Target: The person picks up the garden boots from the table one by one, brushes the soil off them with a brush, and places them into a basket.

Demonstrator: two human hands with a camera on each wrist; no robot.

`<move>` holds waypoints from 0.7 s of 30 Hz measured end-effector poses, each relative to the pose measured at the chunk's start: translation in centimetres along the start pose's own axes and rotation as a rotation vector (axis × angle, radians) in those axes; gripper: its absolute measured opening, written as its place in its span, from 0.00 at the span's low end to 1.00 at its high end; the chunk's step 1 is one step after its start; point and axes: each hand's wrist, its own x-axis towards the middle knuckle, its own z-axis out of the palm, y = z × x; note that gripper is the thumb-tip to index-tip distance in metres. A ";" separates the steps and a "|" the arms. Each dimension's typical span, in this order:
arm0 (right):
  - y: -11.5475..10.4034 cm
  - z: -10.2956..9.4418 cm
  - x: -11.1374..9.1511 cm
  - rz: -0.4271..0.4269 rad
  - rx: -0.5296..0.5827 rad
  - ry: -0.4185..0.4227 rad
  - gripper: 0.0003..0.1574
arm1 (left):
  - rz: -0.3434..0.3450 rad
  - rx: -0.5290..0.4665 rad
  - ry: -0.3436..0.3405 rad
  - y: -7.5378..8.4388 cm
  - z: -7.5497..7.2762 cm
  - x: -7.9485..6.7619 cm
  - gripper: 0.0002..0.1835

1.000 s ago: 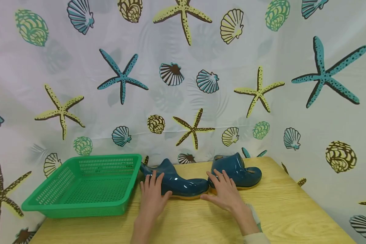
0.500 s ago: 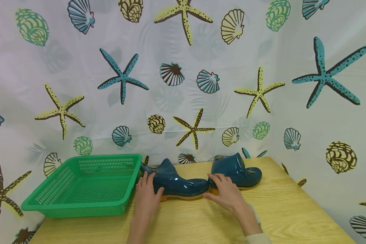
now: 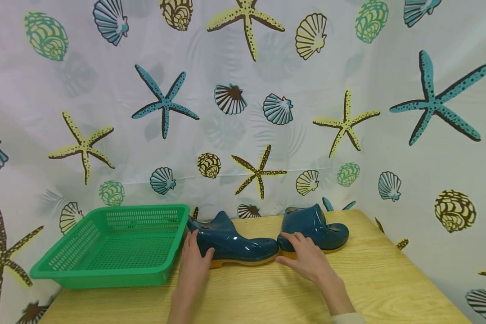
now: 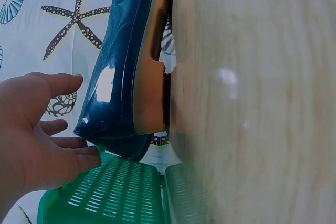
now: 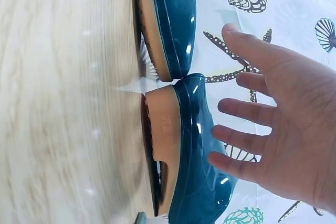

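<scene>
Two shiny dark blue rubber boots with tan soles lie end to end at the back of the table. My left hand (image 3: 194, 261) is at the heel of the left boot (image 3: 243, 245), its fingers spread and the fingertips right by the heel in the left wrist view. Close to where the left boot's toe meets the heel of the right boot (image 3: 305, 222) is my right hand (image 3: 305, 258). In the right wrist view its fingers (image 5: 244, 137) are loosely spread, overlapping the right boot's upper, with nothing between them and the thumb.
A green plastic basket (image 3: 166, 270) with slotted sides stands left of the boots, near my left hand. A wooden table (image 3: 372, 279) lies under everything. A shell-and-starfish curtain (image 3: 247, 126) hangs behind. A teal-and-white thing (image 5: 142, 217) shows, cut off, in the right wrist view.
My left hand has shifted left and lower, from over the left boot's back part to beside its heel. My right hand has moved slightly right and down. The boots and basket stay put.
</scene>
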 end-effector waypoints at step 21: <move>2.2 -2.2 -2.0 0.062 0.016 -0.046 0.48 | -0.075 -0.132 -0.062 -1.5 0.0 2.2 0.41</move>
